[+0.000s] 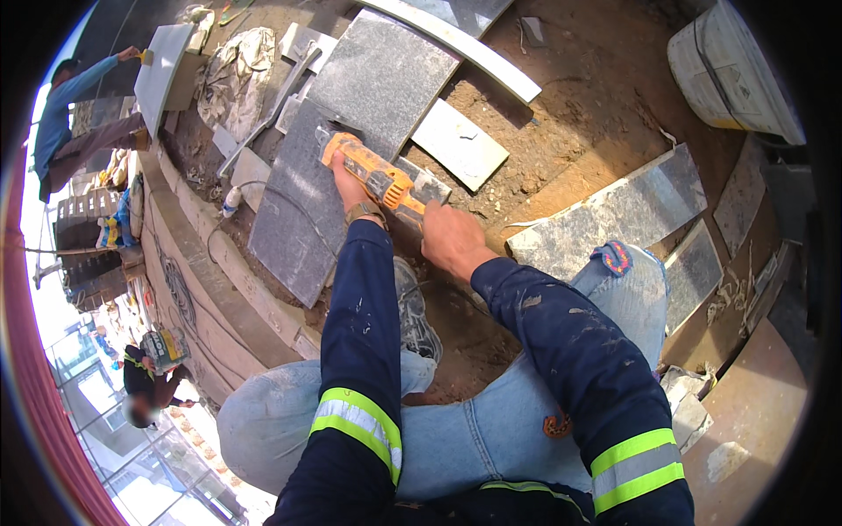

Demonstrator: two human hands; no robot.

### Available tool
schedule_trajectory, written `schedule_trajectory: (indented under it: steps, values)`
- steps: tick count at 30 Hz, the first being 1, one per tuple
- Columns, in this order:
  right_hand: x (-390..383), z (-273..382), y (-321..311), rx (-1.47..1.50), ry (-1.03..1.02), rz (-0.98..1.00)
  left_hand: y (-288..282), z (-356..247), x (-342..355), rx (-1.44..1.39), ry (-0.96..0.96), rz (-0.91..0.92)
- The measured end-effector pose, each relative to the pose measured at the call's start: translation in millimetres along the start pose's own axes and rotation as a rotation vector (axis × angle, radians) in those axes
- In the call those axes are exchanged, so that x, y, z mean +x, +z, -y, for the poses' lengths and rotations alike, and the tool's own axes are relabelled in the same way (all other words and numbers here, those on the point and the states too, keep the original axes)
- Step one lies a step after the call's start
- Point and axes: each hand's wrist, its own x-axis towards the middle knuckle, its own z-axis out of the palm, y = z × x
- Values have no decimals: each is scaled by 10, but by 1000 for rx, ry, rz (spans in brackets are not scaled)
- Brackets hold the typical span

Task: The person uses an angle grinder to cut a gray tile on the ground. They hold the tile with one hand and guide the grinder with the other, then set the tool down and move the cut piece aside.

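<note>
Both of my hands hold an orange and grey angle grinder (392,188) above dark grey stone slabs. My left hand (353,190) is wrapped round the body behind its head, with a watch on that wrist. My right hand (454,238) grips the rear end. The tool's head is over the upper edge of a dark slab (294,215), close to where a second grey slab (386,74) begins. Whether the disc touches the stone, I cannot tell. A power cord (289,197) runs across the nearer slab to a white connector (231,202).
Offcuts lie on the dirt, among them a pale piece (460,145) and a speckled slab (614,215). A white bucket (732,70) stands at the far right. At left, a person in blue (74,114) touches an upright panel (164,74); another person (149,377) is lower left.
</note>
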Motion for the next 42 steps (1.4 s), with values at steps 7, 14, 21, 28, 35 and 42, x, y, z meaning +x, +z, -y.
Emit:
schedule_trajectory:
  steps: [7,14,21,28,35,42]
  values:
    - [-7,9,-26,12,-15,-2,2,-16,31,3,23,16]
    - [26,39,-68,9,-23,5,-35,-41,139,-25,2,45]
    - [45,92,-116,12,3,5,13,-70,134,-33,-46,29]
    - [104,135,-138,39,13,40,71,-181,45,-18,-72,30]
    - [134,164,-121,-1,11,32,168,-260,-80,-7,-110,2]
    - [117,201,-145,-1,20,55,130,-223,-68,-4,-87,3]
